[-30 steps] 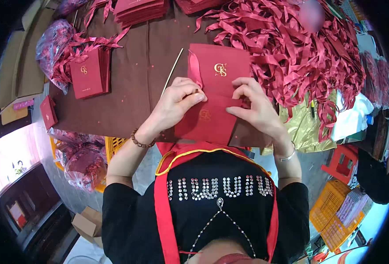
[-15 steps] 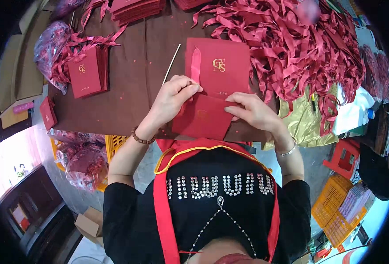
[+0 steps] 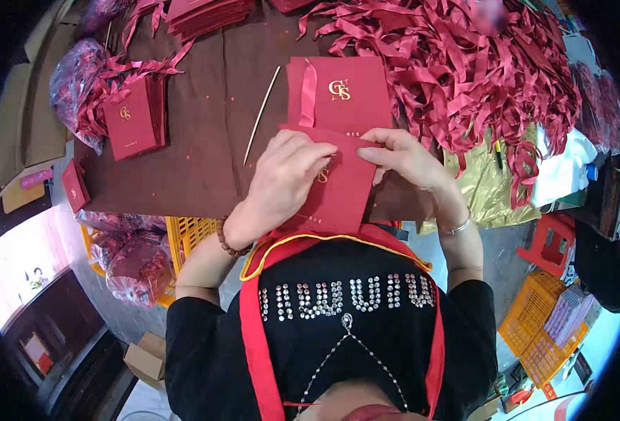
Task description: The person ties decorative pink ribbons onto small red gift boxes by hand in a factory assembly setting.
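Near the table's front edge I hold a flat red gift bag [image 3: 345,189] with a gold logo, partly covered by my fingers. My left hand [image 3: 289,172] is closed at its upper left part, thumb and fingers pinched over the surface. Its upper right corner is pinched between the thumb and fingers of my right hand [image 3: 404,161]. Just beyond lies a stack of similar red bags [image 3: 355,95] with gold lettering; a pink-red ribbon [image 3: 309,95] lies along its left side. To the left of the stack is a thin pale stick [image 3: 261,116].
A big heap of red ribbons [image 3: 464,84] covers the table's right side. More red bags [image 3: 131,123] stand at left beside a plastic-wrapped bundle [image 3: 75,84]. Another stack [image 3: 208,15] lies at the back. Orange crates [image 3: 531,305] sit on the floor.
My left hand has moved right and over the bag's face. The bag has turned and now shows its gold logo more plainly. My right hand still pinches the corner.
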Tool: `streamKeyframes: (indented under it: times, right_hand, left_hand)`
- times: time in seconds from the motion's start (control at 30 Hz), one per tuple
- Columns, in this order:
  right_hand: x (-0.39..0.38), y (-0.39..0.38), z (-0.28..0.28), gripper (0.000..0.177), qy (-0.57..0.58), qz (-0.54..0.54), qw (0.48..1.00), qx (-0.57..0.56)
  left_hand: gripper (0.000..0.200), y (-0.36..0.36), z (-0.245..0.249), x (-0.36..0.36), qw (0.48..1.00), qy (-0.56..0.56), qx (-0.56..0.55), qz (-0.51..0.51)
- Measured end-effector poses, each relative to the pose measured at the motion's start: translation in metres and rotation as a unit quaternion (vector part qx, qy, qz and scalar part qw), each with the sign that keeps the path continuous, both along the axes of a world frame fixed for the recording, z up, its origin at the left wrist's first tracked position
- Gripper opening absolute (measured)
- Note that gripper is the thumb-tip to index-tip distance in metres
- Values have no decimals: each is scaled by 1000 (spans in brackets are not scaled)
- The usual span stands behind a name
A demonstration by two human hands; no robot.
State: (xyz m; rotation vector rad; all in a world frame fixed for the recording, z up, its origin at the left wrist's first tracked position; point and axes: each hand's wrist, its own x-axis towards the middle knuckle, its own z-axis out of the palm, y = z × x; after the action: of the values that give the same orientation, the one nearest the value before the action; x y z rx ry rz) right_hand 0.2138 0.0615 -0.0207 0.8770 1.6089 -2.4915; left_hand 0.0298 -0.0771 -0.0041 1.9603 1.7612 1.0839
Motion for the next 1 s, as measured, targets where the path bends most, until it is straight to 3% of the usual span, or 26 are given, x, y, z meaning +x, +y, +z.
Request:
streamKeyframes:
  times: [0.2, 0.27, 0.7, 1.0]
  right_hand:
    - [3, 0, 4, 25, -16, 3, 998, 63]
    - [2, 0, 3, 25, -15, 1, 997, 74]
    - [-1, -6, 7, 27, -25, -15, 994, 106]
    - [-2, -9, 3, 27, -33, -22, 990, 134]
  left_hand:
    - [20, 7, -12, 14, 999, -19, 8, 27]
    - [18, 11, -14, 12, 998, 16, 64, 6]
    - [21, 18, -12, 17, 998, -2, 55, 37]
    - [14, 17, -11, 15, 995, 68, 60, 45]
